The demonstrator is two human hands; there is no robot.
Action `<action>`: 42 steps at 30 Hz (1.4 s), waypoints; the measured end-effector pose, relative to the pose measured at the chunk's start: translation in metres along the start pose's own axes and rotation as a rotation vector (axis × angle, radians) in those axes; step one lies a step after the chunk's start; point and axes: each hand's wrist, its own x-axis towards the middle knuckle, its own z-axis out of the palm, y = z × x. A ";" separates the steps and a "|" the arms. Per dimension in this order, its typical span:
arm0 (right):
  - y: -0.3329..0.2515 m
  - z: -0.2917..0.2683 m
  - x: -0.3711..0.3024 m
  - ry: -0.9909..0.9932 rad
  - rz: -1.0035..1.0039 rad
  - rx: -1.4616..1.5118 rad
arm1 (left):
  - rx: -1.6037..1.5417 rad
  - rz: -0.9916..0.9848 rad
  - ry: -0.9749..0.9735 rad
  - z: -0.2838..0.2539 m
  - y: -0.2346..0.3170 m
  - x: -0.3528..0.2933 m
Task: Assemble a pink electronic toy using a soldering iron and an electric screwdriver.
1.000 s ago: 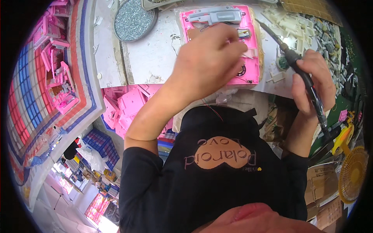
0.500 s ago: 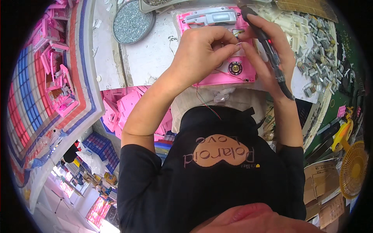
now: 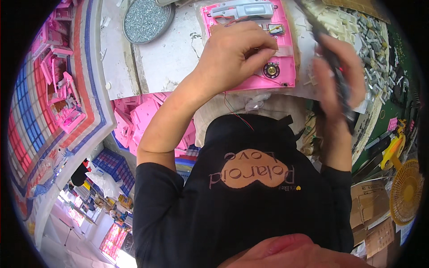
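A pink plastic housing (image 3: pixel 285 79) lies on the worktable, with a round black speaker (image 3: pixel 271 70) at its near side. At its far side sits a pale grey casing (image 3: pixel 250 10) with thin wires, and a small metal-framed part (image 3: pixel 276 30) shows on the right. My left hand (image 3: pixel 232 56) rests over the housing, thumb and fingers pinched; whatever is between the tips is hidden. Off to the right of the housing, my right hand (image 3: pixel 342 73) is smeared by motion around a slim black corded tool (image 3: pixel 318 30) with a small red light; its exact kind is unclear.
A round dish of small screws (image 3: pixel 148 21) stands at the far left. White plastic pieces (image 3: pixel 328 22) and grey metal parts (image 3: pixel 380 53) pile up on the right. Pink housings (image 3: pixel 145 117) lie below the table's left edge. A yellow fan (image 3: pixel 406 192) is at the lower right.
My right hand has moved right with the black tool, away from my left hand and the housing. My left hand has stayed over the housing, still pinched.
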 end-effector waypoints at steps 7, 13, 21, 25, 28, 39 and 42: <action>0.009 -0.048 -0.036 0.026 0.210 0.250 | 0.089 0.046 -0.031 -0.001 0.004 -0.006; -0.005 0.020 -0.006 -0.092 0.045 0.122 | -0.135 -0.118 0.021 -0.001 0.004 -0.002; -0.003 0.041 0.004 -0.045 0.077 0.065 | -0.152 -0.241 -0.004 -0.005 0.005 -0.004; -0.006 0.040 0.007 -0.036 0.049 -0.034 | -0.184 -0.340 0.031 -0.002 0.010 -0.005; -0.003 0.043 0.004 -0.029 0.020 -0.030 | -0.182 -0.358 0.015 -0.002 0.010 -0.003; 0.008 -0.040 -0.022 0.147 0.134 0.267 | 0.071 0.088 0.058 0.006 0.000 -0.006; 0.020 -0.059 -0.034 -0.001 0.099 0.327 | 0.127 0.123 0.055 0.007 0.000 -0.009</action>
